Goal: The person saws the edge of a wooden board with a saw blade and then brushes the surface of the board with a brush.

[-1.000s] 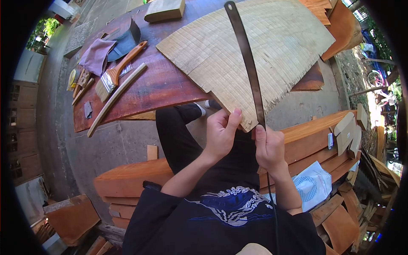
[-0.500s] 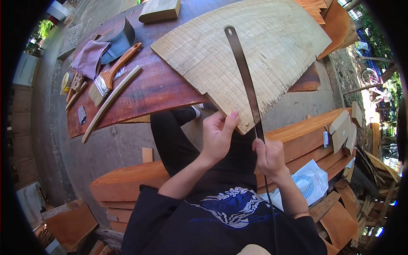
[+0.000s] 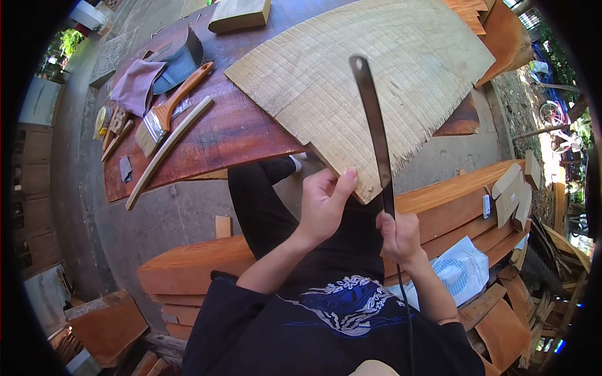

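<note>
In the head view, my left hand (image 3: 327,203) pinches the near narrow corner of a pale wooden board (image 3: 351,81), thumb on top and fingers beneath. The board has a curved far edge and a rough, splintered right edge, and it rests partly on the reddish table. My right hand (image 3: 400,237) is closed around the lower end of a long, flat, dark metal blade (image 3: 374,125) with a hole at its far tip. The blade stands close to the board's splintered edge, overlapping it in view; whether they touch I cannot tell.
On the reddish table (image 3: 251,135) lie a paintbrush (image 3: 166,113), a curved wooden strip (image 3: 166,153), a purple cloth (image 3: 137,86) and a wood block (image 3: 239,15). Stacked timber (image 3: 194,266) lies below, with a white plastic bag (image 3: 454,272) on the right. A black cord (image 3: 407,319) runs over my shirt.
The blade has slid down toward me, its tip now lower along the board. The left hand keeps its hold on the corner. The whole view has shifted slightly.
</note>
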The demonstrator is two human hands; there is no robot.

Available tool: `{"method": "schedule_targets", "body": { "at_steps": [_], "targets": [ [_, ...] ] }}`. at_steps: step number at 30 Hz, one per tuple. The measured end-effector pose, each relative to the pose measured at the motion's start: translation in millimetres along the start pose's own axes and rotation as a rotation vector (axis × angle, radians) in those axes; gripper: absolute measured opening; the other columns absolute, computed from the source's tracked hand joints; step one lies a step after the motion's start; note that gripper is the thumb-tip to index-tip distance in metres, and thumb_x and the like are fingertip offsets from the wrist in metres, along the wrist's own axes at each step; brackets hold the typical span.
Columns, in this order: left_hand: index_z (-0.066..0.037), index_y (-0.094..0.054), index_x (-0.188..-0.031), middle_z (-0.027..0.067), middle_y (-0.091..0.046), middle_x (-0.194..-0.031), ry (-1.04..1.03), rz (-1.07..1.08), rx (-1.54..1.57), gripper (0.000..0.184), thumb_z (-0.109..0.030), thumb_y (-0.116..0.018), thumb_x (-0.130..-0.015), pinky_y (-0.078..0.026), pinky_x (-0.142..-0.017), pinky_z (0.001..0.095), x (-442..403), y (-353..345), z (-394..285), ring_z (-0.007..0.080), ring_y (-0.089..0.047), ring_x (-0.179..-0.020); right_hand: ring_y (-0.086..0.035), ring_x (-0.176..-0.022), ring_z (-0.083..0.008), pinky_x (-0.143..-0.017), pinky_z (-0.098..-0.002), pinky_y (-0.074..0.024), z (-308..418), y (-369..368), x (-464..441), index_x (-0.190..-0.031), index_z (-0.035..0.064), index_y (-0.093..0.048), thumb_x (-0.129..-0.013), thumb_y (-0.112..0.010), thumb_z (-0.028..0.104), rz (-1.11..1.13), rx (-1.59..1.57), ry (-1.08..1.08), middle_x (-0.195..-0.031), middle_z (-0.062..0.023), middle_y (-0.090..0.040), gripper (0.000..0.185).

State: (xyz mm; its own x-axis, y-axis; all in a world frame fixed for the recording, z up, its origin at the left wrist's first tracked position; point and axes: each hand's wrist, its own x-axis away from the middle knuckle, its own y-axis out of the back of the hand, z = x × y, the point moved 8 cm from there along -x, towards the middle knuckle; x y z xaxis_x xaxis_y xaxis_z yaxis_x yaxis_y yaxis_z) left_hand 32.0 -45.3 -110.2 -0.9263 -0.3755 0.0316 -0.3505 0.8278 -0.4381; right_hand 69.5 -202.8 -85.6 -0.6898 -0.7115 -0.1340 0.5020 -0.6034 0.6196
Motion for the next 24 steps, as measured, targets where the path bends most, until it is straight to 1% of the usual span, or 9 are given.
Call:
{"method": "schedule_targets", "body": {
  "at_steps": [2, 4, 6, 10, 14, 16, 18, 22, 24],
  "targets": [
    [0.007, -0.066, -0.107, 0.0057, -0.070, -0.096, 0.003, -0.019, -0.010, 0.030, -0.021, -0.056, -0.104, -0.050, -0.078, 0.0247, 3, 1, 0, 0.0076, -0.062, -0.086, -0.060, -0.051, -0.0319, -0.048, -0.0397, -0.0439, -3, -1, 7, -0.079, 0.0030, -0.060, -0.099, -0.053, 0.012, -0.012, -0.023, -0.011, -0.058, -0.0119, -0.057, 0.023],
    [0.007, -0.066, -0.107, 0.0058, -0.070, -0.096, 0.015, -0.018, 0.005, 0.029, -0.020, -0.057, -0.104, -0.050, -0.078, 0.0250, 2, -1, 1, 0.0077, -0.062, -0.087, -0.061, -0.051, -0.0317, -0.048, -0.0397, -0.0439, 18, 7, -19, -0.079, 0.0033, -0.060, -0.099, -0.053, 0.013, -0.050, -0.012, -0.013, -0.058, -0.0115, -0.057, 0.024],
    [0.007, -0.066, -0.107, 0.0058, -0.070, -0.096, 0.025, -0.012, 0.042, 0.029, -0.020, -0.057, -0.104, -0.050, -0.078, 0.0250, 3, 0, 1, 0.0077, -0.062, -0.087, -0.061, -0.050, -0.0311, -0.048, -0.0395, -0.0441, 12, 4, -15, -0.079, 0.0031, -0.061, -0.099, -0.053, 0.013, -0.054, 0.007, -0.006, -0.057, -0.0110, -0.057, 0.023],
    [0.008, -0.066, -0.109, 0.0070, -0.070, -0.100, -0.040, -0.031, -0.048, 0.029, -0.019, -0.056, -0.104, -0.050, -0.079, 0.0254, 1, 1, -1, 0.0087, -0.062, -0.089, -0.059, -0.049, -0.0322, -0.047, -0.0400, -0.0433, -1, -1, 4, -0.079, 0.0032, -0.060, -0.099, -0.054, 0.012, -0.034, 0.015, 0.046, -0.056, -0.0116, -0.055, 0.022],
    [0.008, -0.065, -0.110, 0.0076, -0.070, -0.101, 0.030, 0.010, 0.014, 0.029, -0.018, -0.055, -0.104, -0.050, -0.080, 0.0255, 4, -2, 1, 0.0091, -0.062, -0.090, -0.059, -0.048, -0.0323, -0.047, -0.0405, -0.0430, 18, 8, -28, -0.081, 0.0024, -0.062, -0.099, -0.056, 0.015, -0.074, 0.075, 0.057, -0.054, -0.0119, -0.054, 0.022],
    [0.008, -0.065, -0.110, 0.0078, -0.070, -0.101, 0.042, 0.012, 0.056, 0.029, -0.018, -0.055, -0.104, -0.050, -0.080, 0.0256, 3, 1, 1, 0.0091, -0.062, -0.091, -0.057, -0.047, -0.0331, -0.046, -0.0417, -0.0413, 9, 1, -13, -0.079, 0.0028, -0.059, -0.098, -0.056, 0.014, -0.082, 0.032, 0.039, -0.053, -0.0126, -0.052, 0.023],
    [0.008, -0.065, -0.110, 0.0078, -0.070, -0.101, -0.001, -0.008, 0.034, 0.028, -0.018, -0.055, -0.104, -0.050, -0.081, 0.0256, 3, 1, -2, 0.0092, -0.063, -0.091, -0.055, -0.046, -0.0340, -0.046, -0.0426, -0.0399, 1, 0, 4, -0.077, 0.0033, -0.057, -0.098, -0.057, 0.014, -0.081, -0.024, 0.038, -0.052, -0.0133, -0.050, 0.023],
    [0.008, -0.065, -0.110, 0.0081, -0.070, -0.101, 0.000, -0.023, 0.045, 0.028, -0.017, -0.056, -0.103, -0.051, -0.081, 0.0257, 6, -3, -3, 0.0093, -0.063, -0.091, -0.054, -0.044, -0.0323, -0.045, -0.0416, -0.0402, 18, 9, -21, -0.075, 0.0036, -0.058, -0.097, -0.057, 0.014, -0.079, 0.086, 0.051, -0.051, -0.0109, -0.048, 0.025],
    [0.008, -0.065, -0.110, 0.0078, -0.070, -0.100, 0.015, -0.013, 0.040, 0.028, -0.017, -0.056, -0.103, -0.050, -0.080, 0.0255, 6, -1, 0, 0.0091, -0.062, -0.090, -0.054, -0.044, -0.0321, -0.044, -0.0415, -0.0398, 9, 4, -11, -0.074, 0.0042, -0.057, -0.097, -0.058, 0.013, -0.085, 0.055, 0.022, -0.051, -0.0106, -0.048, 0.025]
  ]
}}
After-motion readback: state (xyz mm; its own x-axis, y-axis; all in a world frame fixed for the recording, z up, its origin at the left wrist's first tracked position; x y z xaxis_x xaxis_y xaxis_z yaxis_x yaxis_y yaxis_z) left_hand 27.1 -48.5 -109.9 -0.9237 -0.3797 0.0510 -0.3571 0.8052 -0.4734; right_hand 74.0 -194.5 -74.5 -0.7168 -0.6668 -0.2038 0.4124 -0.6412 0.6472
